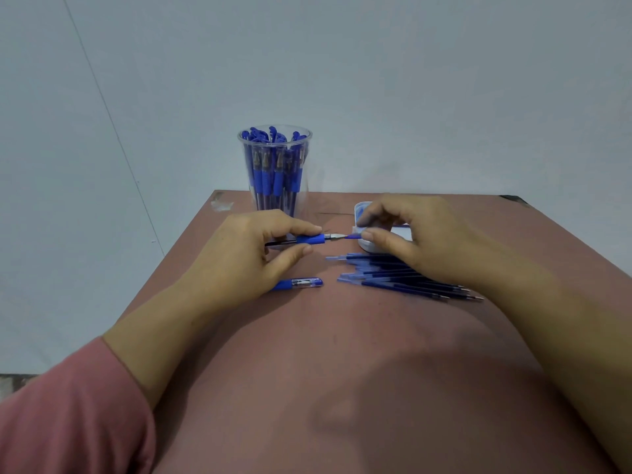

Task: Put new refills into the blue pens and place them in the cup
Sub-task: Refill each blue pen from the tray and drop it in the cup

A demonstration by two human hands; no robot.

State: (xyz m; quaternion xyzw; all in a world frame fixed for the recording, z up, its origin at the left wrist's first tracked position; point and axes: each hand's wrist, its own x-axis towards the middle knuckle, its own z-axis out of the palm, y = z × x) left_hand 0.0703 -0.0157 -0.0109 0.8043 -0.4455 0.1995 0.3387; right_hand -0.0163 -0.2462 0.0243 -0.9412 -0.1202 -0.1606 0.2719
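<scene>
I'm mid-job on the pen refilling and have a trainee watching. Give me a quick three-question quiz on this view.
1. True or false: the clear cup at the table's far edge already holds blue pens.
2. What lies on the table just nearer the camera than the left hand? A) a pen cap B) scissors C) a coin
3. Which hand holds the pen by its blue grip, and what lies under the right hand?

Key
1. True.
2. A.
3. The left hand's fingers pinch the grip; the right hand pinches something thin at the pen's tip, above a loose pile of refills.
</scene>
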